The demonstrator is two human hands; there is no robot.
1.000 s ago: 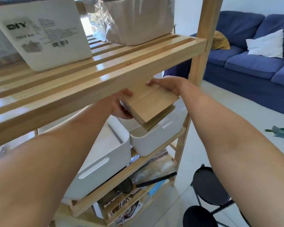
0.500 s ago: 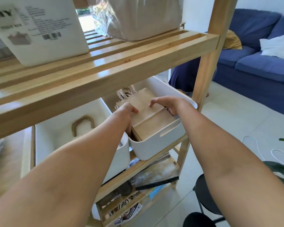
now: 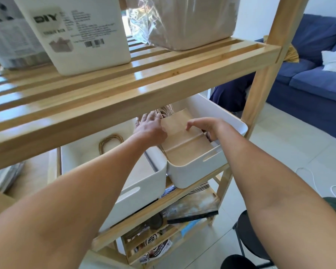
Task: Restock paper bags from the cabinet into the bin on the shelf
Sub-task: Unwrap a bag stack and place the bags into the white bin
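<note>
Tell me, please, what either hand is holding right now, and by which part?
Neither plainly grips. The left hand rests open on the paper bags in the bin; the right hand's curled fingertips touch their top.

A stack of brown paper bags (image 3: 184, 144) lies flat in the right white bin (image 3: 211, 166) on the wooden shelf (image 3: 184, 193). The left hand (image 3: 151, 129) rests on the stack's left edge with fingers spread. The right hand (image 3: 204, 127) touches its top with curled fingertips, beside a second white bin (image 3: 136, 183).
</note>
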